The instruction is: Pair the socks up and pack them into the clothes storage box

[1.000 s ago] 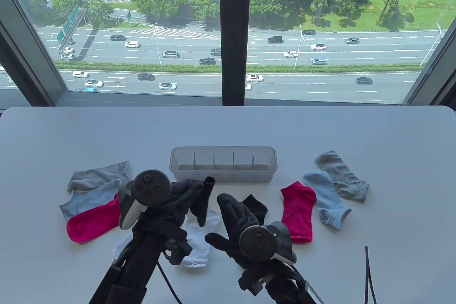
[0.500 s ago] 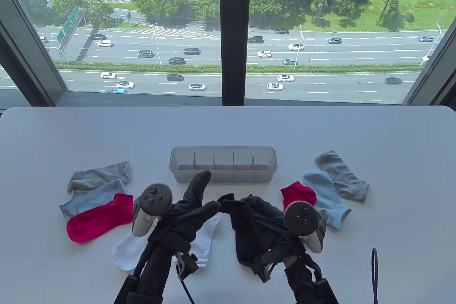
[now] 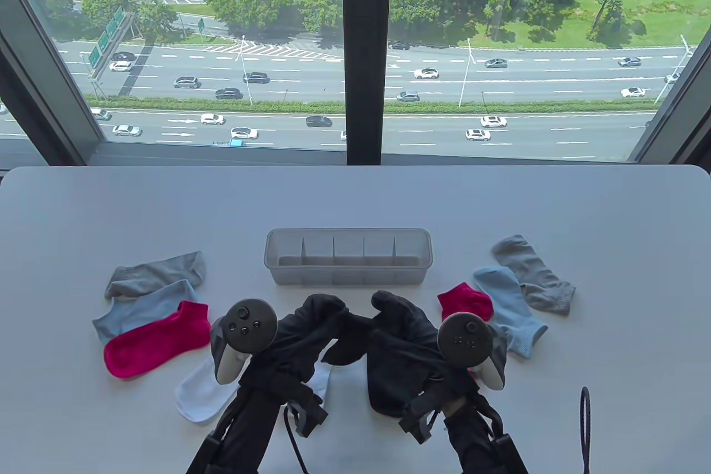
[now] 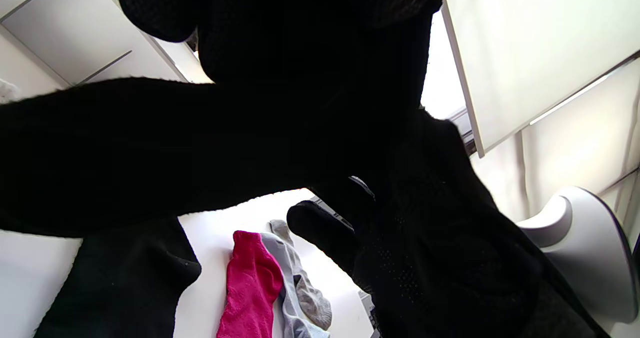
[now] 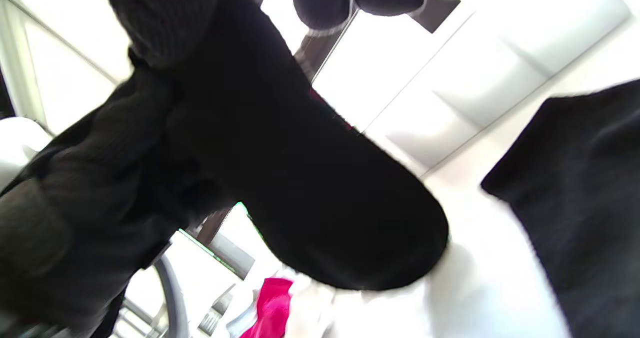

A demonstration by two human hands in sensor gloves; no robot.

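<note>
Both gloved hands raised just above the white table (image 3: pixel 355 201), near its front edge, close in front of the clear plastic storage box with five divided compartments (image 3: pixel 349 263); the box sits centre-table, all compartments bare. Left hand (image 3: pixel 311 329) has fingers curled round one black sock (image 4: pixel 150 152), which stretches across most of the left wrist view; right hand (image 3: pixel 400 329) also curls its fingers on black sock fabric (image 5: pixel 310 188), the toe end hanging below the fingers; from the table view I cannot tell whether the two hands share one sock or each hold one, dark glove and dark fabric merge. A second dark piece lies on the table in both wrist views. White ankle sock (image 3: pixel 197 396) flat under the left forearm, partly hidden. To the left, overlapping: grey sock (image 3: pixel 155 274), pale blue sock (image 3: pixel 139 313), magenta sock (image 3: pixel 155 338). To the right: second magenta sock (image 3: pixel 464 302), partly behind the right tracker, second pale blue sock (image 3: pixel 511 310), second grey sock (image 3: pixel 533 274), each touching the next.
</note>
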